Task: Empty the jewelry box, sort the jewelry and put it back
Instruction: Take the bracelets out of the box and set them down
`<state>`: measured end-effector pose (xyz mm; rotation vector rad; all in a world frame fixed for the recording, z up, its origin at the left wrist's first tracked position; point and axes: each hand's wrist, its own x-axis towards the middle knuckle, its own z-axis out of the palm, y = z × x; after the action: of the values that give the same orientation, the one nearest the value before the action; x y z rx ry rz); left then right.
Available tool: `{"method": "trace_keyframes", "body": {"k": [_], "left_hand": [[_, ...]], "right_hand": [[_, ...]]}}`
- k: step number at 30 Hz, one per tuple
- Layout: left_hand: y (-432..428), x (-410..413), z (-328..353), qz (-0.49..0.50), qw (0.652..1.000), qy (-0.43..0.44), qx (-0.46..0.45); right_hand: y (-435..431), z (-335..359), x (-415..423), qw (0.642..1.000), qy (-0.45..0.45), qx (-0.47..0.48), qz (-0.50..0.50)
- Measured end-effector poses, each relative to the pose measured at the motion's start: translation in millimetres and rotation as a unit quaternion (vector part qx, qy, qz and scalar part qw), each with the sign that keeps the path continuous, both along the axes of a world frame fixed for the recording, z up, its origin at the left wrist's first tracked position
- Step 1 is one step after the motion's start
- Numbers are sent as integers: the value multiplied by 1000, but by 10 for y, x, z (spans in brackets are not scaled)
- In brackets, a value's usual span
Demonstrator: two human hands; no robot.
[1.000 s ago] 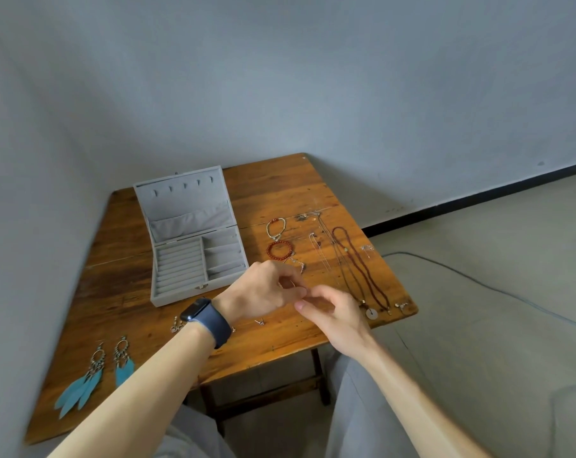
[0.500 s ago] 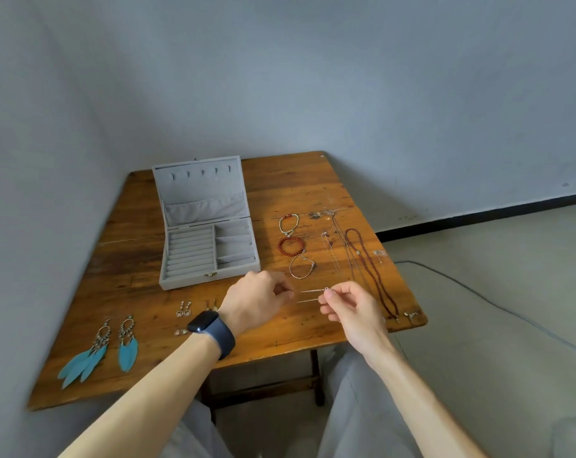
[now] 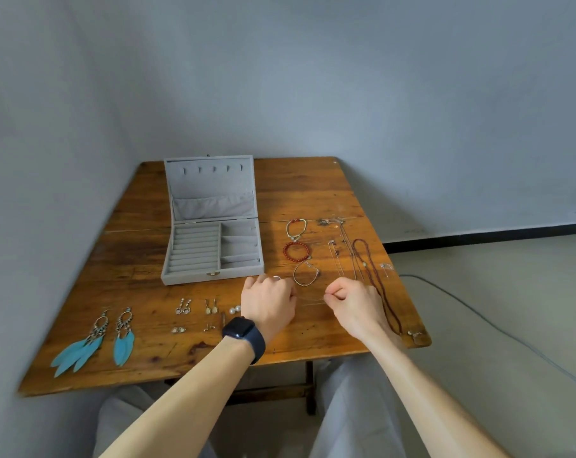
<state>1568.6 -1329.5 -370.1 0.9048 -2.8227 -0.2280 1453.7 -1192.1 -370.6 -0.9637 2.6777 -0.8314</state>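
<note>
Thin chain (image 3: 311, 300) pinched taut between left hand (image 3: 268, 300) and right hand (image 3: 352, 304), low over counter (image 3: 313, 190).
Fingers of both hands pressed together on chain ends. Open grey jewelry box (image 3: 212, 239) at rear centre, compartments bare. Three bracelets (image 3: 296, 251) right of box; two blue feather earrings (image 3: 95, 342) front left. No legible writing.
</note>
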Motion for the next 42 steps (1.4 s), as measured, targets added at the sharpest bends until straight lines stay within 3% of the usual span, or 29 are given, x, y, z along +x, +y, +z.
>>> {"method": "trace_keyframes", "body": {"k": [4,9,31,37,42], "left_hand": [[-30,-30,12,-8,998,-51,-27],[-32,-71,47,-20,996,-77,-41],[-11,-96,103,-40,989,-124,-75],[19,-44,158,-64,994,-71,-62],[225,20,103,-101,994,28,-15]], "right_hand": [[-67,-65,16,995,83,43,36],[-76,-105,58,991,124,46,28],[21,-112,116,993,108,34,47],[200,-12,169,996,65,-33,54],[599,67,259,987,75,-142,-19]]}}
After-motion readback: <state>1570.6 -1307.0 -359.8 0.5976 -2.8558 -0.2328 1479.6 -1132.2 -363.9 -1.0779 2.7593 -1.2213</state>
